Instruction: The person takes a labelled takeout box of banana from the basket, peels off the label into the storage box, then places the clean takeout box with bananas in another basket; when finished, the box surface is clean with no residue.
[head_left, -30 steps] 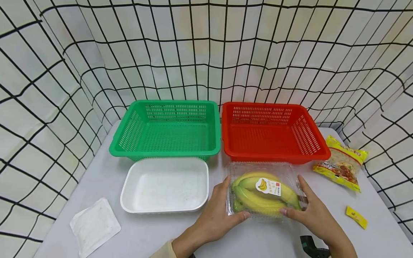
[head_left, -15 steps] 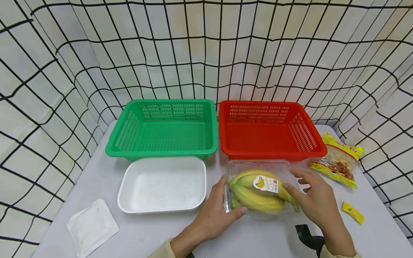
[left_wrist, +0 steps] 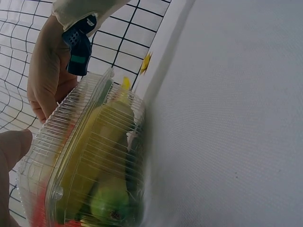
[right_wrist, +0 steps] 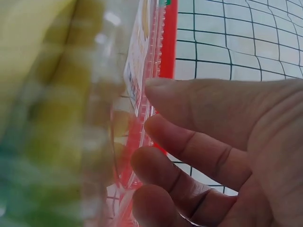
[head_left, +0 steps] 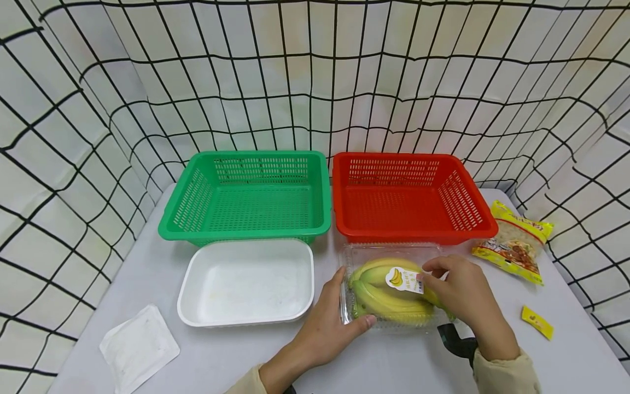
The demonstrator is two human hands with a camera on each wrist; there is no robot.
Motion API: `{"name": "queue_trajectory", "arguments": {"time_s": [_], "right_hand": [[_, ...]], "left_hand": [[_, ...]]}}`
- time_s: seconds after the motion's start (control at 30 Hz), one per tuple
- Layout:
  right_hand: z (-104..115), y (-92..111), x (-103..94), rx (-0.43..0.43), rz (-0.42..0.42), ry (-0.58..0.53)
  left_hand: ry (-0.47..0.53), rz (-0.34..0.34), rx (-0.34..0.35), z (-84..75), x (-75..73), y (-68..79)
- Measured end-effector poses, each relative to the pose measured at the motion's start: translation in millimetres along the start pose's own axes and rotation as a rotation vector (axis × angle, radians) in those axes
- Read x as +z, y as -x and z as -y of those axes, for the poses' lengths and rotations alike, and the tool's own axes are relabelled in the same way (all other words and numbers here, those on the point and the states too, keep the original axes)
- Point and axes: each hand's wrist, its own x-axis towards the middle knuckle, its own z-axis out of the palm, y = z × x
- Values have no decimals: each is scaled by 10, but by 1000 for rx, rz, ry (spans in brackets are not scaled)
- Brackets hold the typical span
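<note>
A clear plastic clamshell box (head_left: 351, 314) holding green-yellow bananas (head_left: 389, 301) lies in front of the red basket. On its lid is a white label (head_left: 404, 280) with a banana picture. My left hand (head_left: 325, 325) grips the box's left side, fingers along that side and thumb over the front edge. My right hand (head_left: 465, 290) is over the right part of the lid, its thumb tip at the label's right end. In the right wrist view its other fingers (right_wrist: 158, 168) are loosely bent beside the lid, apart from the thumb.
A green basket (head_left: 169, 232) and a red basket (head_left: 418, 238) stand at the back. A white tray (head_left: 246, 284) is left of the box, a white square packet (head_left: 140, 347) farther left. A yellow snack bag (head_left: 514, 243) and small yellow packet (head_left: 537, 323) lie right.
My right hand has let go of the box's right side and moved left over the lid to the label. The left hand keeps its hold. The view has shifted slightly.
</note>
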Motion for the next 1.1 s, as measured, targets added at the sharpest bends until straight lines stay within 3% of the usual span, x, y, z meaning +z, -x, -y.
{"name": "queue_trajectory", "arguments": {"time_s": [0.3,1.1], "right_hand": [[4,-47,46,46,11,5],[44,-63,23,61,66,9]], "left_hand": [[12,0,1,-5,7,-5],[15,0,0,6,23,3]]}}
